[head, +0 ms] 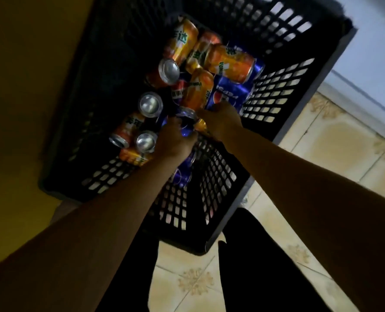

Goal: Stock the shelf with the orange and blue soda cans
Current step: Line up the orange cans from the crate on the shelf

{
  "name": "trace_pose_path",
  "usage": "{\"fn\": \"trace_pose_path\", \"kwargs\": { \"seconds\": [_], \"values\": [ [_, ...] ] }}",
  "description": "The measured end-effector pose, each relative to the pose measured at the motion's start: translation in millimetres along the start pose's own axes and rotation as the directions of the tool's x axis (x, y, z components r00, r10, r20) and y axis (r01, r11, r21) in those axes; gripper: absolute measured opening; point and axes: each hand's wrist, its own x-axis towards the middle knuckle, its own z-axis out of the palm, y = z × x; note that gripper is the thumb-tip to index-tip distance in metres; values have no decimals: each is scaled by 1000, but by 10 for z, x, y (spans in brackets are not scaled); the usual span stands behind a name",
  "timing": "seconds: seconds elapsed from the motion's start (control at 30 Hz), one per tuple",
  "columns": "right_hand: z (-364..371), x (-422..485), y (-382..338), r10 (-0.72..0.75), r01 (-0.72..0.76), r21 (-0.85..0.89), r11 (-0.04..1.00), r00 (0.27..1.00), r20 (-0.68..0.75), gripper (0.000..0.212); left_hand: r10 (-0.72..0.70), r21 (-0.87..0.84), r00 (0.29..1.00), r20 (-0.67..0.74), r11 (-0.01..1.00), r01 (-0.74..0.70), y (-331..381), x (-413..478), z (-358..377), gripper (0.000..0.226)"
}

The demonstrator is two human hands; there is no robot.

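Note:
A black slatted plastic crate (274,97) holds several orange soda cans (229,63) and blue soda cans (228,93), most lying on their sides, some showing silver ends. Both my hands are down inside it. My left hand (173,140) grips a blue can (185,129) near the crate's near wall. My right hand (220,122) curls round an orange can (200,126) just beside it. Another blue can (182,174) lies below my left wrist.
The crate stands on a tiled floor (335,149) with pale patterned tiles. A dark yellowish surface (25,86) fills the left side. My dark trouser legs (265,266) show at the bottom. A white wall base (378,52) runs at the right.

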Motion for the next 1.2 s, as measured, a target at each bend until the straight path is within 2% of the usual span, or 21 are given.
{"fn": "trace_pose_path", "kwargs": {
  "seconds": [0.07, 0.1, 0.17, 0.23, 0.3, 0.37, 0.47, 0.6, 0.7, 0.8, 0.87, 0.97, 1.07, 1.1, 1.2],
  "values": [
    [109, 321, -15, 53, -48, 89, 995, 997, -51, 42, 40, -35, 998, -52, 999, -42, -51, 321, 116, 51],
    [159, 465, -10, 70, -61, 133, 989, 995, -66, 47, 42, -35, 997, -69, 998, -45, -59, 446, 185, 60],
    [248, 697, 4, 73, -52, 231, 972, 994, -83, 49, 64, -49, 993, -101, 996, -69, -49, 669, 303, 84],
    [322, 843, 40, 61, -30, 293, 956, 993, -97, 51, 86, -44, 989, -122, 995, -92, 17, 807, 371, 92],
    [367, 855, 75, 44, -13, 334, 942, 996, -84, 49, 99, 29, 986, -131, 995, -96, 37, 883, 402, 78],
    [338, 757, 70, 20, -10, 396, 918, 1000, -21, 35, 77, 86, 984, -158, 994, -64, 38, 877, 380, 63],
    [193, 420, 11, 22, -50, 383, 922, 997, 75, 30, -43, 24, 991, -123, 999, 47, 189, 609, 185, 48],
    [-44, -446, -48, 109, -140, 342, 929, 988, 107, 18, -272, -179, 962, 9, 946, 269, 419, -368, -291, 47],
    [-285, -1277, -61, 217, -301, 561, 771, 953, 214, 18, -412, -431, 905, 108, 801, 416, 700, -1359, -617, 31],
    [-623, -2140, -9, 249, -361, 702, 613, 932, 262, 21, -492, -588, 863, 113, 667, 457, 1134, -2439, -866, 12],
    [-871, -2695, 53, 239, -336, 742, 581, 941, 238, 23, -476, -627, 867, 149, 633, 455, 1437, -3164, -1004, 17],
    [-1209, -3387, 135, 211, -312, 792, 524, 949, 234, 26, -395, -619, 899, 190, 662, 422, 1669, -3996, -1053, 19],
    [-1418, -3932, 195, 209, -299, 787, 539, 953, 219, 35, -327, -607, 921, 213, 694, 387, 1710, -4534, -984, 11],
    [-1469, -4098, 212, 184, -287, 812, 509, 957, 224, 36, -310, -612, 918, 248, 684, 397, 1713, -4666, -958, 8],
    [-1565, -4533, 229, 24, -261, 901, 347, 963, 270, 43, -287, -636, 900, 329, 637, 436, 1637, -4914, -924, 25]
  ]
}}
